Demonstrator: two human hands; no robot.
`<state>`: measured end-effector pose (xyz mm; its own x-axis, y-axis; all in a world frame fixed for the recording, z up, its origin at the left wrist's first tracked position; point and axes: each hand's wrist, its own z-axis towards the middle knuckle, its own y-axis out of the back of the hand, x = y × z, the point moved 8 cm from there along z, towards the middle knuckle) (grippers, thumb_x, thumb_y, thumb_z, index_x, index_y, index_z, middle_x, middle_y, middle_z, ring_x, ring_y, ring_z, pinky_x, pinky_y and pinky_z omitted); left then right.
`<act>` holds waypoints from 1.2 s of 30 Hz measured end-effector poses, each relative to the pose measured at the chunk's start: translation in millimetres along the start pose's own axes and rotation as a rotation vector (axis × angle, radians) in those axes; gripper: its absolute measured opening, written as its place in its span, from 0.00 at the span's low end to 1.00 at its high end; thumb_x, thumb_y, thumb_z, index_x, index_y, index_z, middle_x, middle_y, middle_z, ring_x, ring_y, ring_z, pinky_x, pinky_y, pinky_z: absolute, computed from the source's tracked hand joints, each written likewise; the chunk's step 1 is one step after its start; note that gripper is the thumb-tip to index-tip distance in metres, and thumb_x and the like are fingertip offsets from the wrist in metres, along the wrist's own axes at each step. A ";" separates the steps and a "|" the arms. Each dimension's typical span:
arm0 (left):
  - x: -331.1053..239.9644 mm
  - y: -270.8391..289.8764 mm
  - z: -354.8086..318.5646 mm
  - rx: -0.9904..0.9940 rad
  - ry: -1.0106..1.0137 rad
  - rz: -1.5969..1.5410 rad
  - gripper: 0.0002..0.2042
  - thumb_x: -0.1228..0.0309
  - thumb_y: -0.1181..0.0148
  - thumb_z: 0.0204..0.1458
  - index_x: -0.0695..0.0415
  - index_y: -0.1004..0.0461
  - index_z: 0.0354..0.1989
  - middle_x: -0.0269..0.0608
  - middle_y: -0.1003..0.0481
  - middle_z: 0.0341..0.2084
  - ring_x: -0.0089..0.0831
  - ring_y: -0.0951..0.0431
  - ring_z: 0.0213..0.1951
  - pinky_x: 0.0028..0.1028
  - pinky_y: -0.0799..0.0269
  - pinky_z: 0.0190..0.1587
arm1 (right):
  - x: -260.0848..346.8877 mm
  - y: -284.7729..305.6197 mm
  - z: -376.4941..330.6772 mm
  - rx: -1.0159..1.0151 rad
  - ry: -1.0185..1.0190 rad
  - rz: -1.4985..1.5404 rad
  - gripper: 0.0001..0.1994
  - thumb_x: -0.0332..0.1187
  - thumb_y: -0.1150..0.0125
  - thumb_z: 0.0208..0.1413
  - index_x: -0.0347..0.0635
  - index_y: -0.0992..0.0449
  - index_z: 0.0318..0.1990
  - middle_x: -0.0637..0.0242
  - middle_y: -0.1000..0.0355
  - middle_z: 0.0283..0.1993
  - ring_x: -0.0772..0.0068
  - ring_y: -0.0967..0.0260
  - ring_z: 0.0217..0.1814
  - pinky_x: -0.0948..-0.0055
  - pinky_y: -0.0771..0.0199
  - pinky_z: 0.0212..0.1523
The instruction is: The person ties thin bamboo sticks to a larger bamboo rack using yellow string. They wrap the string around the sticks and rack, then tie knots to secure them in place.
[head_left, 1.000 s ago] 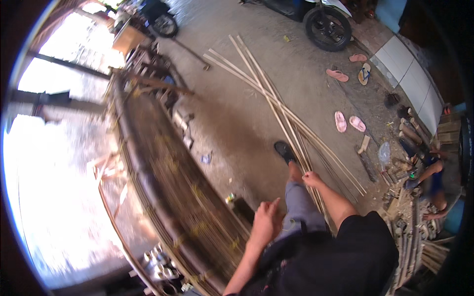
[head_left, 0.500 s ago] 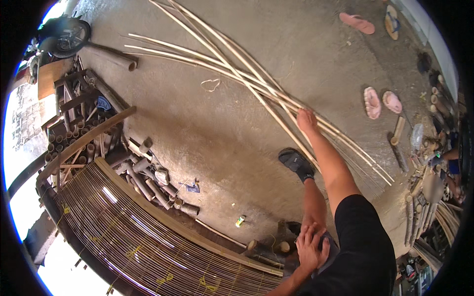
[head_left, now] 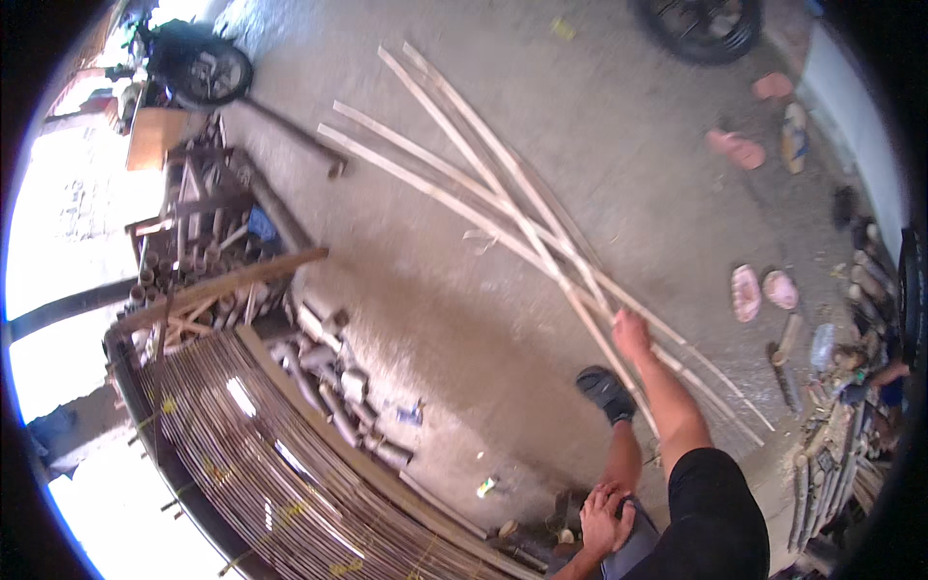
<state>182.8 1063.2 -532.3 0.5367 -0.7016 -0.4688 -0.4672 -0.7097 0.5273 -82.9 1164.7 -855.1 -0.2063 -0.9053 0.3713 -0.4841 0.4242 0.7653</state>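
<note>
Several long, pale bamboo strips [head_left: 505, 205] lie crossed over one another on the concrete floor, fanning out toward the far left. My right hand [head_left: 632, 335] reaches down with its fingers closed round strips near where they converge; which of them it grips is partly hidden. The near ends of the strips run past the hand toward the lower right. My left hand [head_left: 607, 517] lies on my bent knee, fingers apart, holding nothing. Beside the strips, my foot in a dark sandal [head_left: 606, 392] stands on the floor.
A slatted bamboo bench [head_left: 222, 425] fills the lower left, with cut bamboo pieces [head_left: 338, 411] beside it. Motorcycle wheels [head_left: 215, 74] show at the back. Pink slippers [head_left: 745, 293] and stacked bamboo [head_left: 822, 474] lie at right, near another person's arm [head_left: 887, 374].
The view has tilted up, so the scene sits lower and the strips' far ends and a second wheel show. My right hand stays on the strips and my left on the knee.
</note>
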 end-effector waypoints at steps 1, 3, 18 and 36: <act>-2.2 0.5 -2.4 0.014 0.043 0.002 0.16 0.56 0.43 0.54 0.45 0.21 0.49 0.34 0.31 0.59 0.46 0.39 0.65 0.46 0.44 0.65 | 34.5 30.1 -26.2 0.230 -0.174 0.139 0.11 0.35 0.44 0.58 0.41 0.30 0.45 0.47 0.27 0.47 0.46 0.27 0.48 0.49 0.28 0.49; -12.9 -2.6 -18.3 0.048 0.026 0.005 0.16 0.56 0.42 0.54 0.46 0.22 0.49 0.41 0.31 0.58 0.48 0.38 0.64 0.47 0.43 0.65 | 67.4 89.4 -85.3 0.070 -0.109 0.355 0.11 0.36 0.45 0.57 0.47 0.31 0.46 0.53 0.25 0.41 0.43 0.27 0.44 0.49 0.28 0.45; -114.2 108.1 -18.5 0.289 -0.287 -0.386 0.18 0.58 0.42 0.57 0.58 0.23 0.49 0.51 0.27 0.53 0.44 0.29 0.57 0.40 0.37 0.60 | 248.0 545.7 -365.2 -0.684 0.410 0.513 0.12 0.40 0.41 0.62 0.41 0.28 0.40 0.55 0.25 0.30 0.53 0.23 0.31 0.62 0.25 0.31; -52.1 611.4 -209.1 -1.055 -0.388 -0.775 0.17 0.66 0.53 0.66 0.64 0.33 0.58 0.51 0.25 0.47 0.37 0.25 0.50 0.33 0.31 0.53 | 743.2 526.6 -410.9 0.216 0.898 1.464 0.14 0.41 0.58 0.72 0.43 0.37 0.35 0.77 0.44 0.22 0.86 0.47 0.23 0.81 0.43 0.24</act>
<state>16.2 679.3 -37.2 0.1011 -0.2463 -0.9639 0.7083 -0.6626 0.2436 -141.7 724.4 39.9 -0.0800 0.5222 0.8491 -0.4544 0.7390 -0.4973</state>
